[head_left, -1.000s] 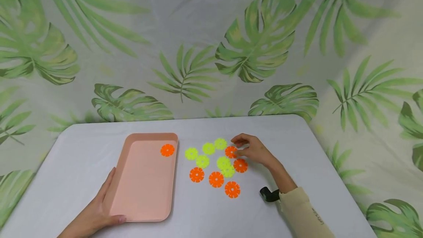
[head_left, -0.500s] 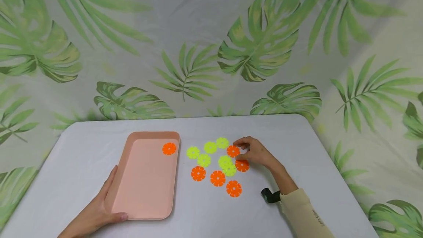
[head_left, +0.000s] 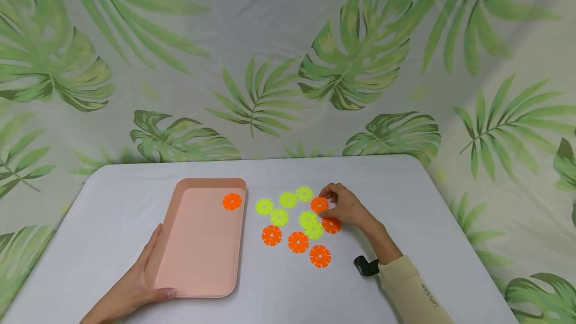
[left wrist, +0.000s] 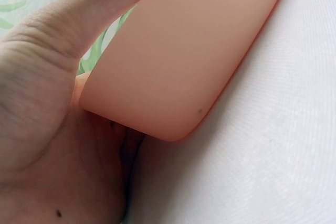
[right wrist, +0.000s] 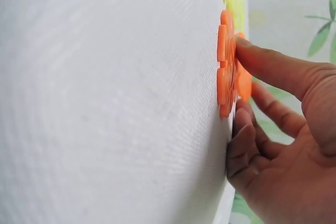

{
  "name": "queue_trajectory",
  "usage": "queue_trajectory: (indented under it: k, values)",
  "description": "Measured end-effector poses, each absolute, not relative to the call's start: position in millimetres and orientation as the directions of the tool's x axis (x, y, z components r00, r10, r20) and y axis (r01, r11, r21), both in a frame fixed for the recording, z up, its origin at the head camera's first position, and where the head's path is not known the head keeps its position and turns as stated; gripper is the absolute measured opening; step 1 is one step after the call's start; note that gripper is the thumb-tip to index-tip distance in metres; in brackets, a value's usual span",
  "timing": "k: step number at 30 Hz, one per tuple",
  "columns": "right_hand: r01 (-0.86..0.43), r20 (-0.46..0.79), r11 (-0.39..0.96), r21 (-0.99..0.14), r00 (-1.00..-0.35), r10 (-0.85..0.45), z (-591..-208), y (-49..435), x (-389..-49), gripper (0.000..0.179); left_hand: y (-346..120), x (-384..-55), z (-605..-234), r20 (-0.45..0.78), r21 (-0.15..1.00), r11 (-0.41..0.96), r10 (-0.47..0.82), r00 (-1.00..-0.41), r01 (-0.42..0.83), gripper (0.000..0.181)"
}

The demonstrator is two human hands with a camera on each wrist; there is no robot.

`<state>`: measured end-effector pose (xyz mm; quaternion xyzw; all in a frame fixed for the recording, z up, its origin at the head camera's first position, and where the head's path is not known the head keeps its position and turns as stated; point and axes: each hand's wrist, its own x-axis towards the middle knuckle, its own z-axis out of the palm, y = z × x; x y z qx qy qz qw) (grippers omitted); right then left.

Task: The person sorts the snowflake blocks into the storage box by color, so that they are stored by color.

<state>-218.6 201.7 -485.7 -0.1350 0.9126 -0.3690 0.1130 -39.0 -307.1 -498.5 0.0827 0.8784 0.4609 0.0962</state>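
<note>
My left hand (head_left: pixel 132 284) grips the near-left corner of a pink rectangular tray (head_left: pixel 198 249); the left wrist view shows the tray wall (left wrist: pixel 173 66) between thumb and fingers. One orange notched plastic disc (head_left: pixel 232 201) lies in the tray's far-right corner. To the right, my right hand (head_left: pixel 350 208) pinches an orange notched disc (head_left: pixel 320 205), thumb at its near edge and fingers at its far side. In the right wrist view this disc (right wrist: pixel 244 81) shows partly behind the thumb. Another orange disc (head_left: pixel 332 226) lies just below the thumb, partly covered.
Several yellow-green discs (head_left: pixel 279 217) lie flat between tray and right hand, two of them overlapping. More orange discs (head_left: pixel 298 242) lie nearer me. A black device (head_left: pixel 365 266) is at my right wrist. The white table (head_left: pixel 279 284) ends at a leaf-patterned cloth (head_left: pixel 252 114).
My right thumb and fingers have come in around the orange disc at the far right. The left hand keeps its grip on the tray. The head view has shifted slightly.
</note>
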Motion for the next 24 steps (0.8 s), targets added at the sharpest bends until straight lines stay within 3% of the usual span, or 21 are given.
queue_trajectory:
  k: [7,24]
  values:
    - [-0.199,-0.066,0.640,-0.742,-0.928,-0.366,-486.3,201.3,-216.5,0.043,-306.3,-39.7,-494.1,-0.167,0.816,0.577,0.219,-0.961,-0.010,0.131]
    - [-0.085,-0.113,0.516,-0.852,-0.934,-0.339,-486.7,196.2,-220.1,0.044,-304.4,-38.2,-494.6,-0.093,0.828,0.558,0.237,-0.967,0.057,0.132]
